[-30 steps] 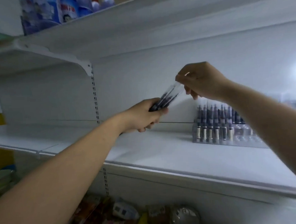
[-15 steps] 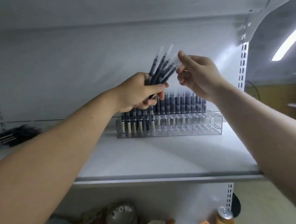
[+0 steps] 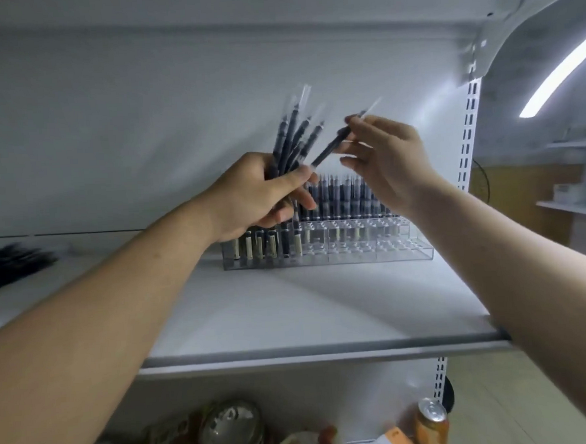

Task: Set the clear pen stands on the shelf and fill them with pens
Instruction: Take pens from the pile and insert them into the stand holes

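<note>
A clear pen stand [image 3: 348, 249] sits at the back of the white shelf [image 3: 307, 310], its rear rows and left front holes filled with dark pens. Above its left end my left hand [image 3: 252, 197] is closed around a bunch of dark pens [image 3: 291, 136] that fan upward. My right hand [image 3: 387, 157] pinches a single pen [image 3: 331, 149] near its clear tip, its lower end still at the bunch by my left thumb.
A loose pile of dark pens [image 3: 9, 263] lies on the shelf at the far left. A slotted upright [image 3: 468, 132] bounds the shelf on the right. Below the shelf edge are packaged goods, a metal lid [image 3: 232, 428] and an orange can [image 3: 431, 422].
The view first swung right until the stand was centred. Since then my right hand has taken one pen by its tip and drawn it rightward out of the bunch.
</note>
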A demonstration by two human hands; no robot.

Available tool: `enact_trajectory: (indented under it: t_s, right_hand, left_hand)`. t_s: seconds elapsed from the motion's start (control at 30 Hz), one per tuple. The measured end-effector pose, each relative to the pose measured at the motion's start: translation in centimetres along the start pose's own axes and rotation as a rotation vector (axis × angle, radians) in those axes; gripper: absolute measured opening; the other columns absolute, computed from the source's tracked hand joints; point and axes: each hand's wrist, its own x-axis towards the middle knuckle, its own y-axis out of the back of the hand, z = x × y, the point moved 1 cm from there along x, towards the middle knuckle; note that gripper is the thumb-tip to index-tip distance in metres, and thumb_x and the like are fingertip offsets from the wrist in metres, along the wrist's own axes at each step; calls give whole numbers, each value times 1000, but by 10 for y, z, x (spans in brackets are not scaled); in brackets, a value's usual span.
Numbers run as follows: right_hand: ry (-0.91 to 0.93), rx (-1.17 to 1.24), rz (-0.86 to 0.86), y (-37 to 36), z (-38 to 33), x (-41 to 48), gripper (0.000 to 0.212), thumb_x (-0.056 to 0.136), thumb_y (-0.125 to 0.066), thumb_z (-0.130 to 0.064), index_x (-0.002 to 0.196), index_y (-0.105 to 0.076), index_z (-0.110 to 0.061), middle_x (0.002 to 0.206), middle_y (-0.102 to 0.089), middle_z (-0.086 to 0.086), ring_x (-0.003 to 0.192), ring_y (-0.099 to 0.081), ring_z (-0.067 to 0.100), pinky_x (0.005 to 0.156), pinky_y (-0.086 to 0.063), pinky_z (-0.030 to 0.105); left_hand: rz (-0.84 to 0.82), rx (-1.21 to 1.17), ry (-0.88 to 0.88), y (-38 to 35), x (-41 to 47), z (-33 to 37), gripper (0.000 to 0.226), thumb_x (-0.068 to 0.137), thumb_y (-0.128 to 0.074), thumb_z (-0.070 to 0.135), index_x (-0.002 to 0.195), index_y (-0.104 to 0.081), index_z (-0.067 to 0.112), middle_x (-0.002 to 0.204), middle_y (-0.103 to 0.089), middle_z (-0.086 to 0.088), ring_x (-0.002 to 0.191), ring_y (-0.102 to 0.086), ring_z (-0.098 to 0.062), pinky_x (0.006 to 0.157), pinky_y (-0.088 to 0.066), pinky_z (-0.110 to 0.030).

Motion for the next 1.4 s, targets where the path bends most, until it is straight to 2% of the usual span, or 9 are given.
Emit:
enact_trajectory:
  t_s: [0.07, 0.13, 0.2, 0.3, 0.47, 1.1, 1.17, 1.3, 1.4]
  right_hand:
    - [58, 6, 166, 4, -2, 3, 12, 105, -58, -6, 99, -67, -1, 80, -69, 9, 72, -71, 20, 71, -53, 31]
    - [133, -270, 229, 7, 0, 4, 12, 105, -60, -9, 103, -69, -3, 84, -73, 7, 74, -74, 19, 72, -58, 31]
    - [201, -625, 155, 5, 8, 0, 10, 104, -63, -11, 107, -71, -6, 89, -76, 6, 77, -77, 17, 73, -63, 35]
    - [215, -837, 40, -7, 17, -3, 9, 103, -64, -9, 107, -71, -6, 87, -78, 2, 75, -78, 12, 77, -65, 41]
    - [179, -954, -50, -14, 23, -5, 15, 102, -65, -18, 97, -70, -4, 78, -78, -2, 77, -76, 31, 75, -61, 60]
    - [-17, -1099, -221, -24, 33, -12, 17, 103, -65, -22, 87, -64, -18, 73, -77, -10, 83, -72, 49, 73, -59, 65]
    - [-41, -1122, -224, -21, 35, -10, 17, 102, -66, -22, 86, -65, -17, 73, -78, -7, 82, -74, 45, 72, -61, 60]
    - [-51, -1201, -268, -18, 39, -8, 17, 100, -70, -22, 84, -69, -17, 80, -78, -7, 71, -74, 4, 69, -60, 31]
    - [-61, -1304, -355, -14, 39, -9, 13, 98, -72, -27, 89, -76, -18, 85, -78, -10, 73, -72, -6, 76, -61, 21]
  left_hand:
    - [39, -3, -27, 4, -1, -2, 23, 109, -58, 22, 106, -65, 0, 73, -69, -7, 48, -44, -13, 43, -31, -24]
    - [45, -31, -23, 7, -1, -5, 27, 109, -57, 26, 100, -62, 2, 62, -53, -2, 45, -36, -12, 42, -25, -25]
    - [19, -77, 16, 9, -1, -5, 33, 108, -55, 39, 93, -57, 9, 58, -40, 2, 45, -27, -12, 41, -22, -23]
    - [-44, -98, 60, 8, -2, -3, 43, 103, -53, 53, 95, -51, 11, 61, -30, 3, 49, -21, -13, 40, -20, -22]
    - [-76, -140, 74, 4, -4, 0, 54, 89, -52, 64, 106, -49, 13, 66, -27, 4, 54, -18, -12, 45, -15, -23]
    - [27, -221, -19, 8, 1, 1, 25, 113, -47, 34, 113, -55, 11, 67, -49, 4, 52, -36, -12, 48, -18, -27]
    - [36, -207, -27, 7, 1, 0, 24, 113, -48, 34, 113, -56, 11, 68, -49, 4, 52, -36, -13, 48, -19, -27]
    - [42, -186, -36, 7, 2, -2, 24, 113, -49, 33, 111, -57, 11, 70, -48, 2, 52, -35, -14, 49, -18, -28]
    - [50, -185, -35, 8, 2, -2, 23, 112, -51, 32, 111, -57, 11, 72, -50, 1, 53, -36, -14, 47, -20, -27]
